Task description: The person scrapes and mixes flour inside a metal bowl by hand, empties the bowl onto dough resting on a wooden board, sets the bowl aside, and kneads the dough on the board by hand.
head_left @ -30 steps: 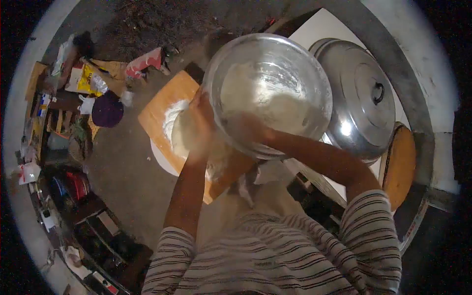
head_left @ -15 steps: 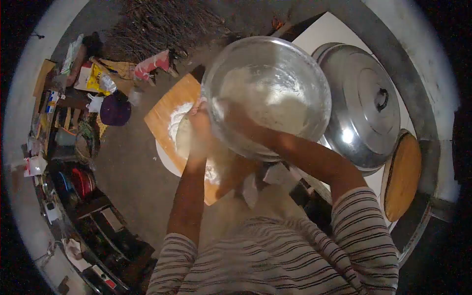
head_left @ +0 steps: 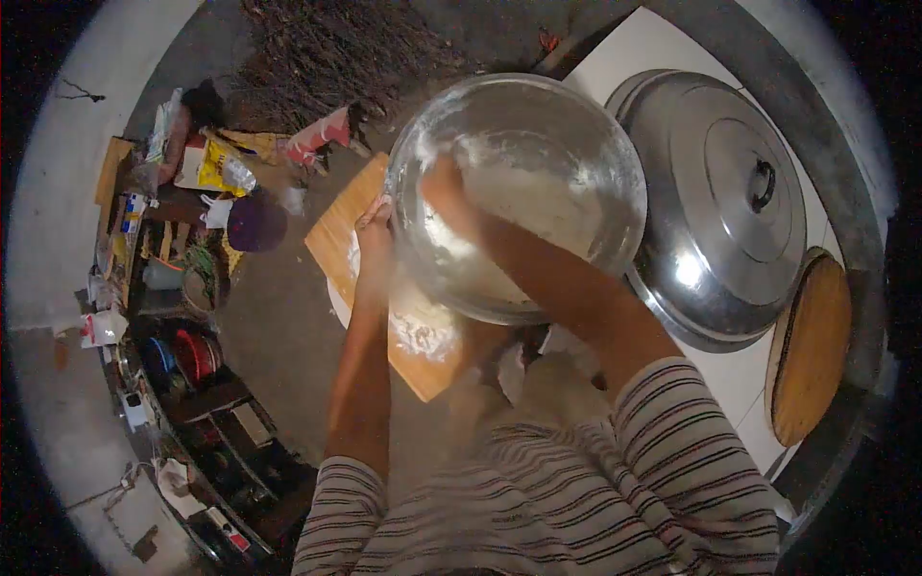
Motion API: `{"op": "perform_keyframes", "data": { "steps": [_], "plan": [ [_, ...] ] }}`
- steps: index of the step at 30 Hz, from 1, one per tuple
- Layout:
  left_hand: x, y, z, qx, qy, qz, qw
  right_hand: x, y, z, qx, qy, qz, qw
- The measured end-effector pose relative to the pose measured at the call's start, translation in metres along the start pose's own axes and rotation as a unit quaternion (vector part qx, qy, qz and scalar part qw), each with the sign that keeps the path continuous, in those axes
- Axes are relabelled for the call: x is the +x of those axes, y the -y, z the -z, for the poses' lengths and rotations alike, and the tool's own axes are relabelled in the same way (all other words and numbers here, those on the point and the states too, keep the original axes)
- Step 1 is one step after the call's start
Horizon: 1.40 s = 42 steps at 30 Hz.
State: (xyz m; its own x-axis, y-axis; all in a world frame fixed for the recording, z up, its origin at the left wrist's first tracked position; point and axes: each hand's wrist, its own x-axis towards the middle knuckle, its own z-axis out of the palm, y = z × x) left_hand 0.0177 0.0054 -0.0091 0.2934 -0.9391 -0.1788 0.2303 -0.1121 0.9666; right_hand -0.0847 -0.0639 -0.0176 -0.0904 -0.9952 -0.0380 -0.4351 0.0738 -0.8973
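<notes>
A large metal basin [head_left: 610, 163] is tilted toward me, with whitish flour residue on its inner wall and bottom. My left hand [head_left: 375, 221] grips the basin's left rim, fingers closed around the edge. Inside the basin, my right hand [head_left: 445, 190] is closed and held against the left part of the wall; what its fingers hold, if anything, is hidden. Below the basin lies a wooden board [head_left: 423, 372] with a patch of white flour [head_left: 423, 336] on it. The basin and my left arm cover much of the board.
On the right, a large domed metal lid [head_left: 711, 202] rests on a white tiled surface [head_left: 639, 48], beside a round wooden board [head_left: 812, 346]. A heap of twigs [head_left: 336, 58] lies at the back. Shelves [head_left: 192, 408] with bags and household goods line the left.
My right hand has moved up and left inside the basin, out of the shadowed lower part. My left hand remains at the left rim. The view has shifted slightly.
</notes>
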Motion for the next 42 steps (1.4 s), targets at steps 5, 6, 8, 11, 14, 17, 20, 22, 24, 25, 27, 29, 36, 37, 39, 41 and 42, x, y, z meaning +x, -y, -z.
{"op": "perform_keyframes", "data": {
  "steps": [5, 6, 8, 11, 14, 17, 20, 22, 24, 25, 27, 29, 36, 37, 39, 41, 42],
  "plan": [
    [0.009, 0.011, 0.006, -0.024, -0.011, 0.035, 0.999, -0.052, 0.018, 0.059, 0.041, 0.178, 0.192, 0.964],
    [0.010, 0.010, 0.005, -0.023, -0.014, 0.037, 0.999, -0.037, 0.013, 0.048, 0.043, 0.181, 0.189, 0.964],
    [0.010, 0.009, 0.003, -0.111, -0.054, 0.089, 0.988, 0.007, -0.004, 0.012, 0.081, 0.147, 0.046, 0.985],
    [-0.005, -0.013, -0.016, -0.168, -0.080, 0.144, 0.972, -0.049, 0.032, 0.062, 0.095, 0.176, 0.040, 0.979],
    [-0.005, -0.011, -0.019, -0.166, -0.071, 0.125, 0.976, -0.070, 0.002, 0.060, 0.168, 0.192, 0.212, 0.943],
    [0.010, 0.005, -0.005, -0.193, -0.037, 0.120, 0.973, -0.093, 0.013, 0.121, 0.037, 0.288, 0.263, 0.920],
    [0.007, -0.002, -0.010, -0.133, -0.080, 0.120, 0.981, -0.088, 0.005, 0.129, 0.044, 0.400, 0.228, 0.887],
    [0.001, -0.014, -0.018, -0.127, -0.064, 0.131, 0.981, -0.055, -0.027, 0.103, 0.014, 0.400, 0.330, 0.855],
    [0.001, -0.014, -0.017, -0.118, -0.049, 0.141, 0.982, -0.056, -0.021, 0.095, 0.004, 0.397, 0.380, 0.835],
    [0.002, -0.012, -0.016, -0.099, -0.049, 0.119, 0.987, -0.063, -0.015, 0.087, 0.052, 0.369, 0.346, 0.861],
    [0.004, -0.008, -0.016, -0.081, -0.049, 0.101, 0.990, -0.072, -0.012, 0.082, 0.103, 0.353, 0.309, 0.877],
    [0.004, -0.005, -0.014, -0.044, -0.042, 0.054, 0.997, -0.084, -0.014, 0.103, 0.114, 0.402, 0.266, 0.869],
    [0.003, -0.011, -0.017, -0.036, -0.047, 0.057, 0.997, -0.048, -0.093, 0.139, -0.115, 0.396, 0.566, 0.714],
    [0.002, -0.014, -0.018, -0.032, -0.031, 0.056, 0.997, -0.044, -0.086, 0.133, -0.115, 0.396, 0.565, 0.714],
    [-0.003, -0.018, -0.020, -0.025, -0.016, 0.055, 0.998, -0.038, -0.051, 0.106, -0.109, 0.405, 0.483, 0.769],
    [-0.021, -0.021, -0.020, -0.038, 0.032, 0.008, 0.999, -0.033, -0.055, 0.059, 0.020, 0.325, 0.449, 0.832],
    [-0.033, -0.007, -0.014, -0.044, 0.016, 0.000, 0.999, -0.036, -0.039, 0.056, 0.024, 0.323, 0.449, 0.833]
  ]
}}
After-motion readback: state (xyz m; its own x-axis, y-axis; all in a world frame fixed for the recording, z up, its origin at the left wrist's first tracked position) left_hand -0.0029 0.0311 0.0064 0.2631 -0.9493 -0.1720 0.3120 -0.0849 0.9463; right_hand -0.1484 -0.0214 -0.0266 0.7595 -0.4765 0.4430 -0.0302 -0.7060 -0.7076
